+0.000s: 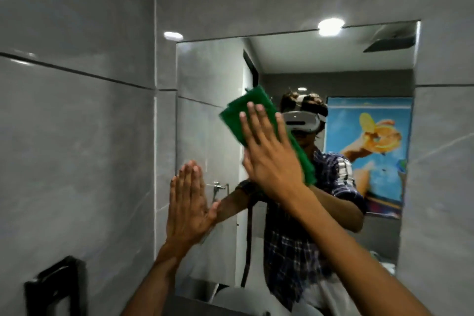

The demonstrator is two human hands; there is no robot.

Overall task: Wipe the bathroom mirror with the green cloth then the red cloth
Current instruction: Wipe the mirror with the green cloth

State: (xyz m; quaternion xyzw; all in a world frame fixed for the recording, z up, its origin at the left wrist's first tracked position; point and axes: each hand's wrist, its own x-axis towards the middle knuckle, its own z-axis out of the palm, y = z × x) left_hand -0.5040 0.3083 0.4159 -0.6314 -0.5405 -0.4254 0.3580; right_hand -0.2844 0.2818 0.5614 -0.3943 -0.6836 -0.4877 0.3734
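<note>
Green cloth (238, 115) mostly hidden behind right hand (269, 154).

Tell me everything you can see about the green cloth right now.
The green cloth is a dark green, coarse-looking piece, folded into flat layers. The right hand presses it flat against the mirror, palm and spread fingers covering its middle. It sits tilted, running from upper left to lower right across the mirror's centre. Its edges look slightly blurred. The left hand does not touch it.
</note>
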